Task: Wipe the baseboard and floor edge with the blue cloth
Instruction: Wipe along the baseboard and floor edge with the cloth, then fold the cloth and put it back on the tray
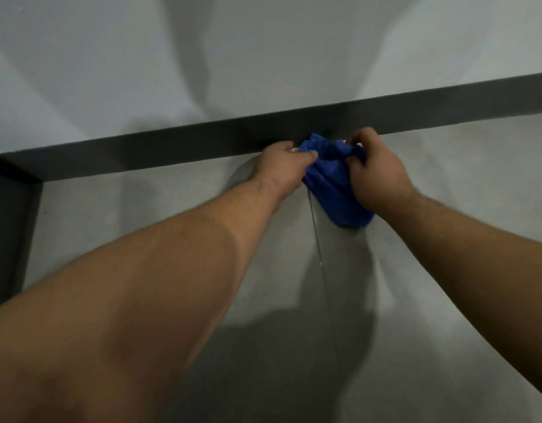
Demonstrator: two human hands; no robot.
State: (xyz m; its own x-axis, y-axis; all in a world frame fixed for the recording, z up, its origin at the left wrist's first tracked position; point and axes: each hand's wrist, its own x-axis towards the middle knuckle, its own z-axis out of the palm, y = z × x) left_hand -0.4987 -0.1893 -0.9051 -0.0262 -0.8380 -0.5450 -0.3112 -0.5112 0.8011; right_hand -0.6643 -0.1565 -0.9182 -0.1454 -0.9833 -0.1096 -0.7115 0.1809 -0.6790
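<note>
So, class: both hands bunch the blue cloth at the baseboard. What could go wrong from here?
1. The cloth is bunched between the left hand and right hand, so little fabric may meet the baseboard.
2. Its hanging tail may drag across the floor, perhaps spreading dirt.

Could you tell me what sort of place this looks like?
Probably an indoor room corner at floor level: a dark baseboard runs under a pale wall, meeting a grey tiled floor with a grout line.
</note>
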